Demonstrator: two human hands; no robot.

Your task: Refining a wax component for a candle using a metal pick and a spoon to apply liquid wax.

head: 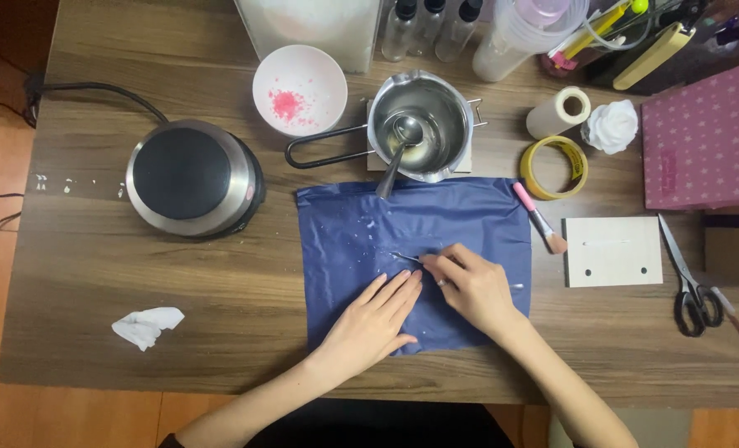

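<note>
Right hand (473, 286) pinches thin metal pick (405, 257); left hand (378, 319) (flat, open) presses glossy blue sheet (344, 241).

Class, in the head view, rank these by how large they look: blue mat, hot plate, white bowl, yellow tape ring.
Largest to smallest:
1. blue mat
2. hot plate
3. white bowl
4. yellow tape ring
All lie on the one table, so nearness hardly skews this.

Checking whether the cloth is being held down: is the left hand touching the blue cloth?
Touching. The head view shows the left hand lying flat, palm down, on the blue cloth, with no gap visible.
</note>
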